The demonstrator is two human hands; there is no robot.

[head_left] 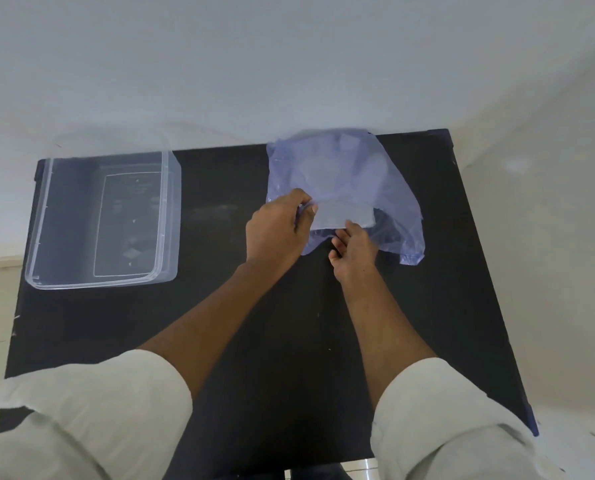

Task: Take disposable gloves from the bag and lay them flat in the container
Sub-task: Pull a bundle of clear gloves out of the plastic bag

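A translucent blue plastic bag (pixel 344 174) lies crumpled at the far right of the black table (pixel 240 327). At its mouth a pale, clear sheet of disposable gloves (pixel 346 213) sticks out. My left hand (pixel 277 232) pinches the bag's left edge beside that sheet. My right hand (pixel 353 252) holds the sheet's lower edge with thumb and fingers. An open clear plastic container (pixel 105 216) stands on the far left of the table, nothing visible inside it.
A white wall rises right behind the table's far edge. Pale floor shows to the right and left of the table. My rolled white sleeves fill the bottom of the view.
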